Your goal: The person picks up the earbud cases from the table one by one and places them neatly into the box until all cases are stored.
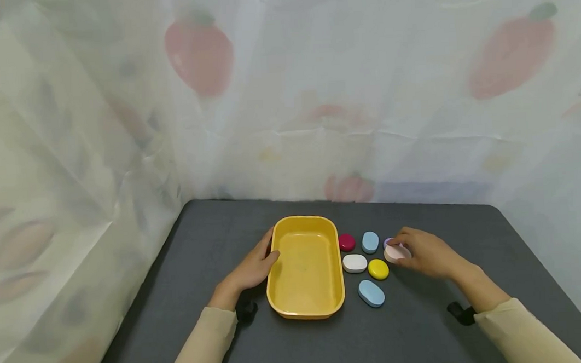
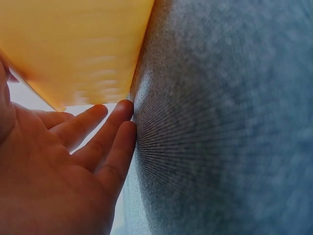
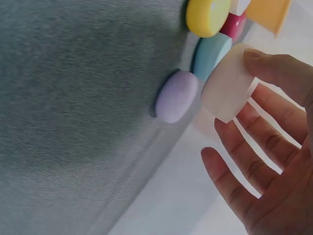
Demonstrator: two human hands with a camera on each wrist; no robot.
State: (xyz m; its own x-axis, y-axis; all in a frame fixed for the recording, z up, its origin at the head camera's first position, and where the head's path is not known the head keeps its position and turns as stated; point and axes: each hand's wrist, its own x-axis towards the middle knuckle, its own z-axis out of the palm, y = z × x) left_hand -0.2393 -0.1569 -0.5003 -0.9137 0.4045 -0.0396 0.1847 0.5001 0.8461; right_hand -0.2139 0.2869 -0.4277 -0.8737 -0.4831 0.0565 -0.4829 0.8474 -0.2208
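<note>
You are at a small, screened-off work corner, closer to a makeshift recording booth than a furnished room; whether it belongs to a home, an office or a studio, you cannot tell from this. Pale sheeting (image 1: 363, 62) hangs right behind the bench (image 1: 299, 351), creased across its lower part and printed with large, faded red fruit (image 1: 200, 54). On your left, a side sheet (image 1: 46, 134) with blurred leaf-like shapes falls in slanting folds and meets the back one at a corner. Your bench has a plain dark-grey top with rounded far corners, and a black device (image 1: 461, 313) sits at each wrist.
</note>
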